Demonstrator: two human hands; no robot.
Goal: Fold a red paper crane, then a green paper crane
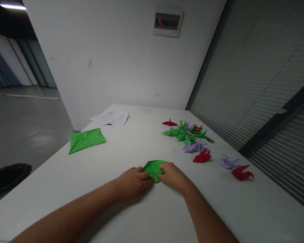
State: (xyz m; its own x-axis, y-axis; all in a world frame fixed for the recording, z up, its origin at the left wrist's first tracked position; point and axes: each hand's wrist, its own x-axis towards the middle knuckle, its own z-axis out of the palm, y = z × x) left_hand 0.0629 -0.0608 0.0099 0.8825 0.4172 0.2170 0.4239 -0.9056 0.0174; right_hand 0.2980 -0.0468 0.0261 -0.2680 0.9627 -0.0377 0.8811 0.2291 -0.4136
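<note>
A partly folded sheet of green origami paper (153,169) lies on the white table between my two hands. At its lower left edge, my left hand (136,182) presses down with curled fingers, which hide that corner. My right hand (172,175) pinches the right edge between thumb and fingers. Off to the left, a second green sheet (87,139) with creases lies spread out. Folded paper cranes in green (184,132), purple (195,146) and red (202,156) sit to the right, several of them heaped together.
Printed papers (110,118) lie at the table's far left. A black bin (10,177) stands on the floor beyond the left edge. A white wall (121,60) closes the far end, and window blinds (263,77) run along the right side of the table (131,145).
</note>
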